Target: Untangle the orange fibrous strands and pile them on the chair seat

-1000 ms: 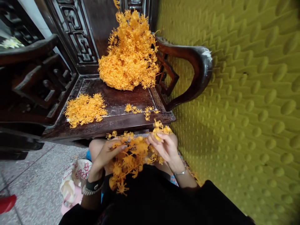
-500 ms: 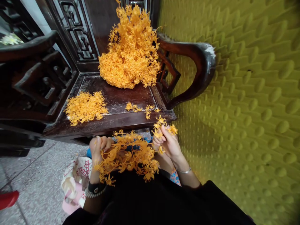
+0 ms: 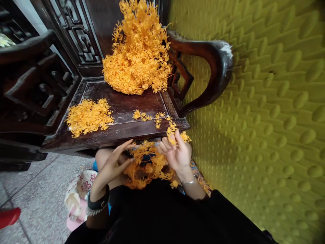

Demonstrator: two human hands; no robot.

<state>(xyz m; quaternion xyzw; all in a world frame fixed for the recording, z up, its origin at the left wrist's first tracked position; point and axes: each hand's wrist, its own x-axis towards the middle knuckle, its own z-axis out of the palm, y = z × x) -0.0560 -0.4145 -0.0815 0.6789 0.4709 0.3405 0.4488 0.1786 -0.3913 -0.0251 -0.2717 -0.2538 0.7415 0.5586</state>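
My right hand (image 3: 179, 154) is closed, with thumb and fingers pinching a few small orange flower-like pieces (image 3: 172, 129) that have thin curled petals. Over my lap hangs a loose, tangled clump of the same orange pieces (image 3: 148, 164), somewhat blurred, between my two hands. My left hand (image 3: 115, 166) is at the left side of this clump, its fingers apart and the tips close to the strands; whether they touch is unclear. Ahead, on the wooden chair seat (image 3: 122, 105), lie a small flat pile of orange pieces (image 3: 89, 116) and several scattered ones (image 3: 142, 116).
A tall heap of orange pieces (image 3: 138, 57) stands at the back of the seat. The curved wooden armrest (image 3: 215, 67) juts out at right, beside a bumpy yellow-green surface (image 3: 254, 118). On the floor at left sit a white and pink bag (image 3: 78, 196) and a red object (image 3: 9, 217).
My left hand has opened from a closed grip and moved right and slightly down. The clump has bunched together toward the middle. My right hand has turned a little, still pinching its pieces.
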